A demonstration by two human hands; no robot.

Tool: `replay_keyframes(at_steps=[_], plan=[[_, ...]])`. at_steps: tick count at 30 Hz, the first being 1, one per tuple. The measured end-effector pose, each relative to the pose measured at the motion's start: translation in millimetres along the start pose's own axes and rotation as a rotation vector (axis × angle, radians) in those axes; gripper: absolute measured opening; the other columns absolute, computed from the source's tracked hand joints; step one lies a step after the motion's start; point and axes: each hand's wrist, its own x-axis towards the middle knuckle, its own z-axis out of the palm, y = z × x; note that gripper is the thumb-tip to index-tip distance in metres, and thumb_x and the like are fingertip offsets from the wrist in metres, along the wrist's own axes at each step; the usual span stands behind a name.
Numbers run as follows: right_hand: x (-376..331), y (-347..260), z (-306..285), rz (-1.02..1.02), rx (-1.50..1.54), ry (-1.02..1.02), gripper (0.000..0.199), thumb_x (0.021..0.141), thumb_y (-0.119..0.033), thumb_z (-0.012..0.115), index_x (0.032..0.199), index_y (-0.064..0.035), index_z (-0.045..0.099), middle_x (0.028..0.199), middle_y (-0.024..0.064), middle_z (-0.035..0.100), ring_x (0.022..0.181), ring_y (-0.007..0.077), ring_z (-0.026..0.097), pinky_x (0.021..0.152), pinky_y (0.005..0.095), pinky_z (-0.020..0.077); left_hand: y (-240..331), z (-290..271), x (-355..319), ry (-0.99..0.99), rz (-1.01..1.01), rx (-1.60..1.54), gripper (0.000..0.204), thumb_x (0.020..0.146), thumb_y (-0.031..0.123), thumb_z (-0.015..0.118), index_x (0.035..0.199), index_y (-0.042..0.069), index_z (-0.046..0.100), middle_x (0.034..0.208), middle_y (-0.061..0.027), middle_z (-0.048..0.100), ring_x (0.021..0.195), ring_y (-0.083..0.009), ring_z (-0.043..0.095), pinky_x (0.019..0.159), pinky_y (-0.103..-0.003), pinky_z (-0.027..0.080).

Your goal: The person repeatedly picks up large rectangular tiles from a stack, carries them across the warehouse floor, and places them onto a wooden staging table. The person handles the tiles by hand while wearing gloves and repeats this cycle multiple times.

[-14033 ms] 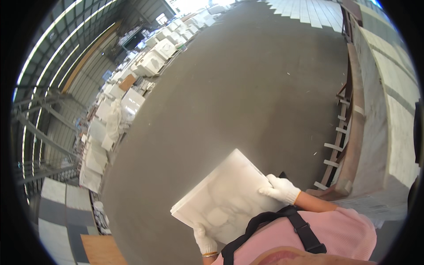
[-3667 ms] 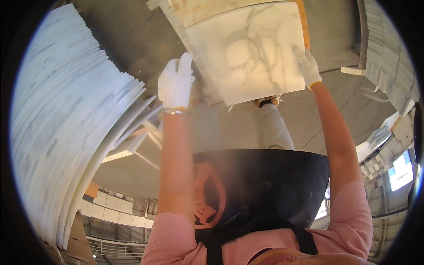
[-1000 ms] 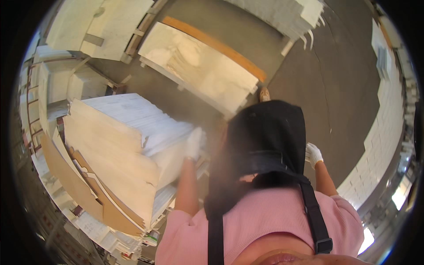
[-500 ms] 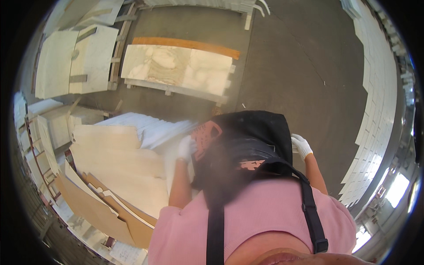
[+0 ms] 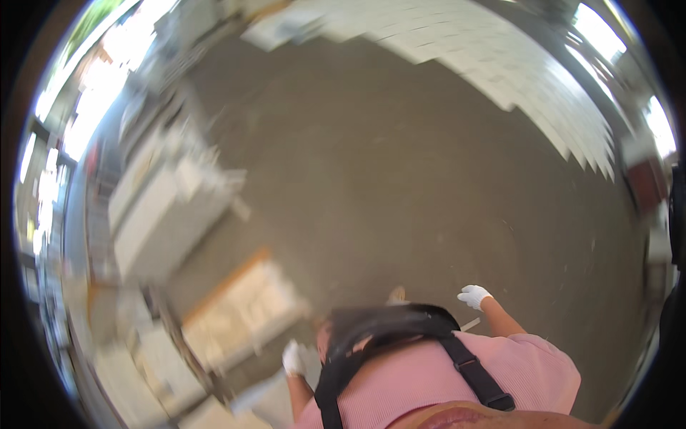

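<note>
Two gloved hands [image 5: 294,357] [image 5: 474,296] now lower in view, one apron [image 5: 382,323]

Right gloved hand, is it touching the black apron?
Apart: the head view shows grey floor between the right gloved hand and the black apron.

A smooth grey-brown concrete floor [image 5: 400,179] spreads across the middle of the view. Along its far side, toward the upper right, lie many white rectangular stone tiles [image 5: 457,50] in close rows, their near edge stepped. At left sits a pale block-shaped stack of slabs [image 5: 168,218] (smeared by blur), and below it a low rectangular bed of cream stone panels [image 5: 243,311], orange along one long edge. A narrow white strip [image 5: 470,324] lies at lower right.
</note>
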Motion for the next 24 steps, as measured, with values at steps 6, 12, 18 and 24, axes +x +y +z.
replay_keyframes(at_steps=[6,12,18,24], plan=[[-70.3,81.8,-48.8,0.09,0.588,0.184,0.062,0.094,-0.043,0.065,0.144,-0.0078,0.059,0.116,0.013,0.072,0.091,0.0248,0.069,0.077,0.039,0.0567,152.7,147.4,45.1,-0.334,0.014,0.607,0.052,0.103,0.044,0.05,0.127,-0.002,0.055,0.111,-0.0167,0.069,0.1,-0.0354,0.064,0.088,-0.049,0.05],[-88.1,105.6,-3.6,0.039,0.314,0.341,0.068,0.091,-0.049,0.065,0.143,-0.006,0.059,0.138,0.0177,0.065,0.123,0.032,0.064,0.105,0.0409,0.0502,273.7,238.0,119.5,-0.463,-0.337,0.407,0.084,0.098,0.066,0.051,0.148,-0.001,0.041,0.132,-0.0215,0.064,0.12,-0.0382,0.06,0.102,-0.059,0.045],[-92.6,158.5,53.8,0.326,0.844,0.149,0.064,0.094,-0.05,0.061,0.144,-0.0094,0.06,0.137,0.0161,0.066,0.122,0.0351,0.065,0.101,0.042,0.0532,366.0,418.1,115.6,-0.395,-0.151,0.895,0.063,0.101,0.051,0.051,0.138,0.0,0.055,0.138,-0.0208,0.06,0.128,-0.0342,0.057,0.106,-0.05,0.045],[-83.1,189.7,134.2,0.744,1.59,0.397,0.031,0.094,-0.028,0.062,0.112,-0.0045,0.07,0.105,0.0145,0.075,0.092,0.0322,0.074,0.077,0.0448,0.0595,441.3,669.3,114.5,-0.676,-0.12,1.016,0.031,0.101,0.038,0.053,0.081,0.015,0.052,0.06,-0.0021,0.046,0.048,-0.0229,0.048,0.041,-0.041,0.037]])
